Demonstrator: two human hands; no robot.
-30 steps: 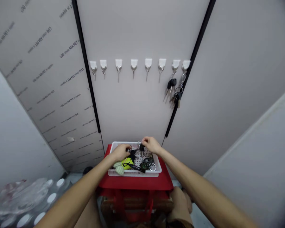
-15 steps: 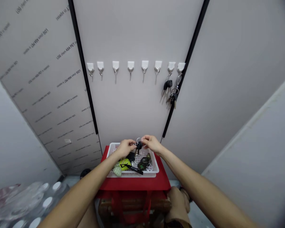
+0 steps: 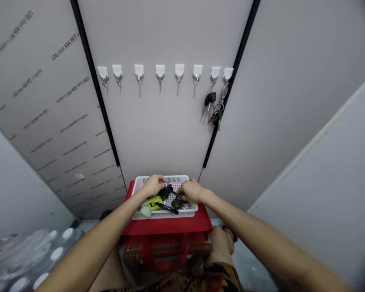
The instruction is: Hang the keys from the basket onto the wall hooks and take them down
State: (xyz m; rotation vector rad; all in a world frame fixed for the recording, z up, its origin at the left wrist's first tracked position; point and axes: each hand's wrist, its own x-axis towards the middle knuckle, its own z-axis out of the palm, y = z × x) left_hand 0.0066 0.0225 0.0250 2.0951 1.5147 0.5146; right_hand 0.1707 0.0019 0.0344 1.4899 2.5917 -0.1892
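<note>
My left hand point(image 3: 153, 185) is over the left back part of a white plastic basket point(image 3: 133, 190). Its fingers pinch a bunch of keys point(image 3: 168, 187), which has a silver ring and black heads and hangs low in the basket. Toward the basket's right side, my right hand point(image 3: 191, 191) has its fingers curled down at a dark green tangled keychain point(image 3: 177, 202). The fingertips are partly hidden, so whether they grip it is unclear. A yellow-green pouch point(image 3: 155, 202), a black strap point(image 3: 169, 209) and a pale green plush piece point(image 3: 146, 209) lie in front.
The basket stands on a red bag point(image 3: 167, 228) over a brown wooden stool point(image 3: 134, 251). Several white hooks point(image 3: 160, 72) line the wall ahead. Two key bunches hang at the right end, one with black-headed keys point(image 3: 209, 98). Capped plastic bottles point(image 3: 57, 253) stand lower left.
Both hands have moved down into the basket. The keys held up between them are now lower, at my left hand. My right hand has left their ring and reached to the dark green keychain.
</note>
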